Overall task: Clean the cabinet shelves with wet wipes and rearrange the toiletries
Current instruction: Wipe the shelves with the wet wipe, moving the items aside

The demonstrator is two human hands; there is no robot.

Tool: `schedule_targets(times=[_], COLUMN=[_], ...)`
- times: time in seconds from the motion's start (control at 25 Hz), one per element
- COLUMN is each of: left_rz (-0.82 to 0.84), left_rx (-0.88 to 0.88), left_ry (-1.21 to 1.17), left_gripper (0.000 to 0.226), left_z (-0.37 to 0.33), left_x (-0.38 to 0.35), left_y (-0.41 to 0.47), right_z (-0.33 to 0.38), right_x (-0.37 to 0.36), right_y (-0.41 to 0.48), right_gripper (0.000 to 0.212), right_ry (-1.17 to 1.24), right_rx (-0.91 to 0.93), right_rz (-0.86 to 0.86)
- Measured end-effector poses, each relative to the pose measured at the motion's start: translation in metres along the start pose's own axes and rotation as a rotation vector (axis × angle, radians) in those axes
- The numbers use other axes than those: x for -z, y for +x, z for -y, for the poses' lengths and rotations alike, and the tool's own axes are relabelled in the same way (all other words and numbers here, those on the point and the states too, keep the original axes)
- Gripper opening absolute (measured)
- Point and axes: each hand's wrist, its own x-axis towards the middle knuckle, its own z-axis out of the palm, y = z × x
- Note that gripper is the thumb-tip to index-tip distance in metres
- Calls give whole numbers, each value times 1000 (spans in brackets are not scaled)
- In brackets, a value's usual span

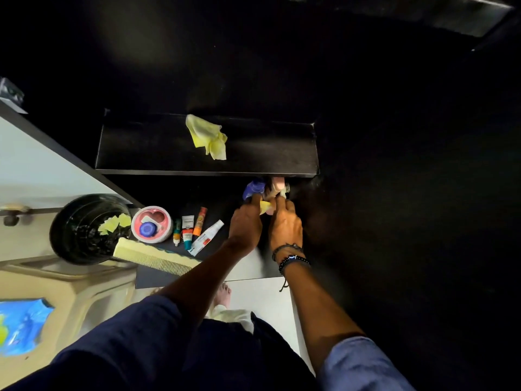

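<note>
A crumpled yellow wet wipe (208,136) lies on the upper black shelf (146,153). On the lower shelf (253,266), both hands reach under the upper shelf's right end. My left hand (244,225) is closed against a blue bottle (253,187) and a bit of yellow wipe (265,206). My right hand (285,227) grips a pinkish clear bottle (277,187). Which hand holds the yellow piece is unclear. Several small tubes (194,231), a round pink tin (152,224) and a pale yellow comb (153,256) lie to the left.
A black bin (81,230) with yellow wipe scraps stands at the left, beside a beige sink unit (70,292). A blue packet (22,325) rests on it. The white floor (267,300) and a bare foot show below the shelf.
</note>
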Motion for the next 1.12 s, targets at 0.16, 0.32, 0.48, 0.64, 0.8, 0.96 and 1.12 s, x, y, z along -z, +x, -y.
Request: schedule_targets(times=[0.16, 0.32, 0.48, 0.64, 0.8, 0.96, 1.12], left_rz=[-58, -60, -16, -44, -97, -162, -120], left_rx=[31, 24, 23, -36, 31, 286, 363], left_ry=[-59, -51, -61, 91, 262, 171, 1], left_gripper=[40, 43, 41, 46, 57, 82, 86], left_z=[-1, 4, 11, 47, 113, 177, 214], left_x=[-3, -1, 10, 33, 61, 91, 112], left_y=[-2, -5, -14, -42, -71, -108, -126], right_z=[-4, -5, -10, 8, 34, 65, 92], right_x=[-3, -7, -21, -43, -71, -106, -128], right_y=[-1, 0, -15, -51, -74, -90, -95], right_gripper=[37, 37, 47, 39, 47, 59, 61], right_ry=[22, 60, 85, 192, 192, 106, 42], right_rx=[25, 26, 102, 134, 147, 240, 297], right_rz=[-2, -29, -123, -31, 323, 511, 501])
